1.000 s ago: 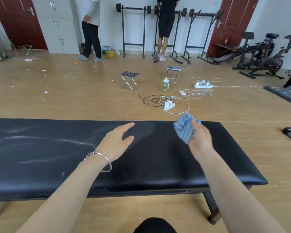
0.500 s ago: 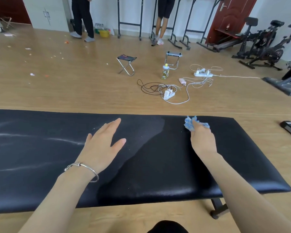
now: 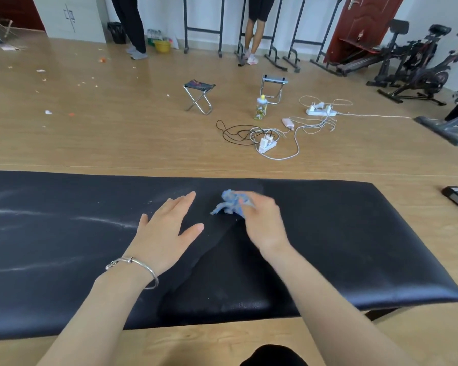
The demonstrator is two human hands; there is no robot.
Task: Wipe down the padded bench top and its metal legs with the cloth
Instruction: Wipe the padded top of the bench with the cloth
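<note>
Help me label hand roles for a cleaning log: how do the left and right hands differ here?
The left hand lies open with straight fingers, holding nothing; the right hand grips the blue cloth. The left wrist wears a silver bracelet; the right wrist is bare. The left hand looks sharp, the right hand blurred. Both are over the black bench top.

Wooden floor; litter scraps at left. Centre: 2 small folding stools, dark-seated stool and metal-framed stool; yellow-capped bottle upright, just beside metal-framed stool. Nearer power strip and farther power strip, both white, leads tangled; black cable coil beside nearer power strip. Back wall: 2 standing persons, legs only, person at left, person at centre; yellow basin; red door. Exercise bikes at right.
</note>
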